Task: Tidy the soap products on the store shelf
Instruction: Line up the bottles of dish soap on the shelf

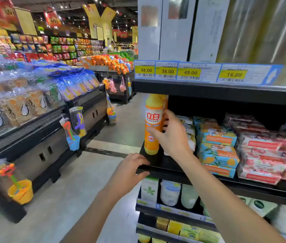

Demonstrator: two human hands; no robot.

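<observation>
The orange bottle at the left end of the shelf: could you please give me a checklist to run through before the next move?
1. Grip: right hand is wrapped round the orange bottle. Ok.
2. Label faces the aisle. Ok.
3. Bottle upright: it stands near enough straight. Ok.
4. Base seated on the shelf: it sits at the shelf's left end, and contact is unclear. Cannot tell.
5. Left hand grips the shelf's front edge, clear of the bottle. Ok.
6. Free space towards the blue soap packs: the right hand hides it. Cannot tell.
</observation>
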